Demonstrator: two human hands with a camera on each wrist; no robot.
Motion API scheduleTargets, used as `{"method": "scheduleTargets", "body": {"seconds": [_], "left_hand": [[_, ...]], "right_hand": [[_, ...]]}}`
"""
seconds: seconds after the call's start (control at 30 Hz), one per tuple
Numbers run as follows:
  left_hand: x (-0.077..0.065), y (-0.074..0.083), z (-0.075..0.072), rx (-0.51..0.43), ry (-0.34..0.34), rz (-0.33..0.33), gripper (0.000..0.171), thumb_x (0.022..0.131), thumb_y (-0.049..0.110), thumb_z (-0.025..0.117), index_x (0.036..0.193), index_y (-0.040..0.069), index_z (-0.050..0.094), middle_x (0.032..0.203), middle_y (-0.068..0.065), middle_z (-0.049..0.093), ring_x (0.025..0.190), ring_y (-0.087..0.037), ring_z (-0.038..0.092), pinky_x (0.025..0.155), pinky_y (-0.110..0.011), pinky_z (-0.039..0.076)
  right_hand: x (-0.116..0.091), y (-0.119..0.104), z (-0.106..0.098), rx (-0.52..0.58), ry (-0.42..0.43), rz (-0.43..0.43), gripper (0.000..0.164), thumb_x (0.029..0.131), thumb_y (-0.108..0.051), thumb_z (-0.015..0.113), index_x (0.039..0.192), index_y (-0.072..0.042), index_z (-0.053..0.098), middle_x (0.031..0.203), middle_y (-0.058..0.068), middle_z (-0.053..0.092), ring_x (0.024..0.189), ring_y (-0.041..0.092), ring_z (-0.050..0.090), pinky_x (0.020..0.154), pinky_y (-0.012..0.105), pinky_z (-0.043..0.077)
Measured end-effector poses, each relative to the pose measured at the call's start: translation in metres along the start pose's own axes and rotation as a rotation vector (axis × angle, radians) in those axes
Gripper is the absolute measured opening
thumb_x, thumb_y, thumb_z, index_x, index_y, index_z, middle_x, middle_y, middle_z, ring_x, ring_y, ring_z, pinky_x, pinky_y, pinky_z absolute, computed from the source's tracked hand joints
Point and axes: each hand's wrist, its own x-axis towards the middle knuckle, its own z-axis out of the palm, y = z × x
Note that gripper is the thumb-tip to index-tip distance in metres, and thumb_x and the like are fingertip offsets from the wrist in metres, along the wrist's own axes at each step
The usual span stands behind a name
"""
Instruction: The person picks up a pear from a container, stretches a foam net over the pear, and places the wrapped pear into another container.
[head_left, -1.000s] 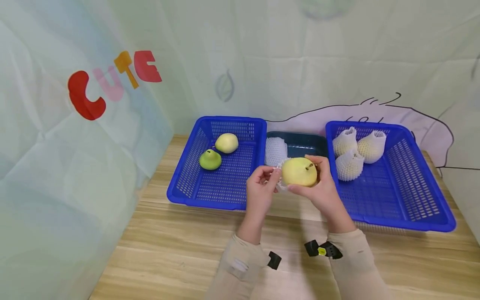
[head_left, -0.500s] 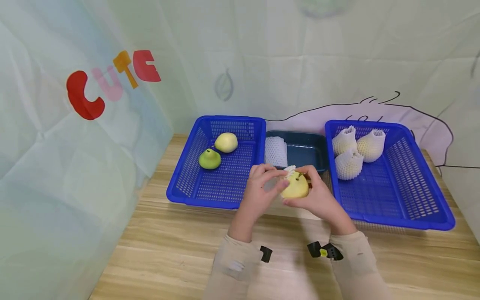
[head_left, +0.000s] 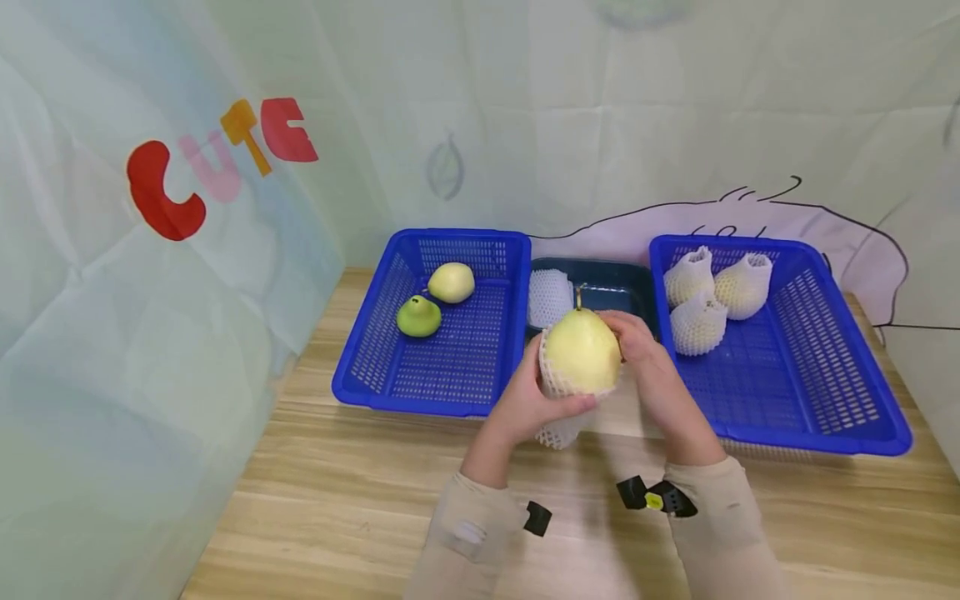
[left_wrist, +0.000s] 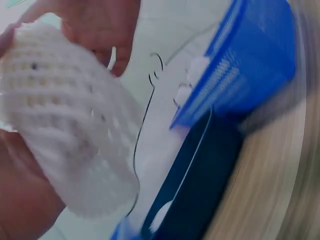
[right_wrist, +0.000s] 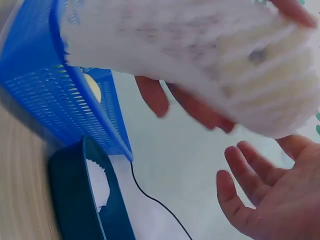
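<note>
Our left hand [head_left: 528,402] grips a pear [head_left: 582,350] in a partly fitted white foam net [head_left: 561,432], cupping it from below, presumably to support its weight. Our right hand [right_wrist: 275,200] is loosely spread at its side; blur leaves exact contact uncertain. Beyond, a dark green tray [head_left: 633,292] holds more nets [head_left: 549,297], apparently within easy reach, between blue baskets [head_left: 450,379] separating bare pears [head_left: 452,283] from netted ones [head_left: 699,325]. On the backdrop [head_left: 525,167] we read "CUTE".
</note>
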Motion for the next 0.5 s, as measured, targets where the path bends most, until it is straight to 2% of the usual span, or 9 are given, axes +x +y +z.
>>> {"method": "scheduleTargets", "body": {"seconds": [0.07,0.13,0.17,0.23,0.3,0.37,0.5], "left_hand": [[0.0,-0.003,0.003,-0.19,-0.075,-0.003,0.097,0.067,0.044,0.079,0.139,0.003,0.027,0.117,-0.007,0.05,0.101,-0.015,0.052,0.089,-0.033,0.044],[0.0,-0.006,0.007,-0.386,-0.137,-0.03,0.102,0.066,0.052,0.077,0.137,-0.003,0.027,0.11,-0.005,0.053,0.095,-0.013,0.054,0.086,-0.03,0.045],[-0.001,-0.007,0.01,-0.472,-0.148,-0.051,0.105,0.064,0.054,0.077,0.136,-0.004,0.027,0.107,-0.003,0.054,0.094,-0.012,0.056,0.085,-0.029,0.046],[-0.002,-0.008,0.016,-0.607,-0.128,-0.09,0.109,0.062,0.056,0.078,0.135,-0.005,0.027,0.103,0.0,0.056,0.091,-0.011,0.057,0.083,-0.028,0.046],[-0.003,-0.007,0.021,-0.681,-0.053,-0.121,0.11,0.058,0.059,0.078,0.135,-0.003,0.029,0.1,0.002,0.058,0.089,-0.01,0.059,0.082,-0.026,0.047],[-0.004,-0.005,0.025,-0.717,0.013,-0.148,0.11,0.056,0.062,0.077,0.135,0.001,0.031,0.098,0.003,0.059,0.088,-0.009,0.059,0.081,-0.025,0.047],[-0.001,0.001,0.028,-0.745,0.052,-0.169,0.101,0.058,0.065,0.074,0.131,0.006,0.038,0.098,0.002,0.061,0.088,-0.01,0.059,0.083,-0.028,0.046]], "right_hand": [[0.001,-0.001,-0.002,0.069,-0.03,0.007,0.041,0.101,-0.024,0.037,0.131,0.001,0.048,0.134,0.008,0.047,0.122,0.012,0.039,0.097,0.02,0.032],[0.001,-0.002,-0.003,0.142,-0.058,0.04,0.037,0.1,-0.019,0.041,0.134,-0.006,0.047,0.133,0.0,0.049,0.121,0.013,0.041,0.095,0.021,0.036],[0.001,-0.002,-0.003,0.171,-0.072,0.058,0.037,0.099,-0.017,0.042,0.135,-0.009,0.047,0.131,-0.003,0.05,0.118,0.014,0.044,0.092,0.022,0.039],[0.001,-0.003,-0.002,0.202,-0.091,0.063,0.037,0.097,-0.011,0.043,0.135,-0.008,0.046,0.127,-0.005,0.053,0.111,0.015,0.048,0.085,0.023,0.044],[0.0,-0.003,0.0,0.188,-0.098,0.047,0.037,0.097,-0.01,0.045,0.134,-0.007,0.047,0.124,-0.006,0.054,0.105,0.015,0.051,0.08,0.023,0.046],[-0.001,-0.001,0.0,0.158,-0.103,0.004,0.038,0.098,-0.018,0.044,0.135,-0.007,0.046,0.126,-0.005,0.053,0.105,0.013,0.05,0.077,0.021,0.045],[-0.003,0.002,0.001,0.198,-0.031,-0.205,0.057,0.093,-0.041,0.049,0.129,0.003,0.045,0.134,0.006,0.045,0.117,0.02,0.041,0.089,0.025,0.038]]}}
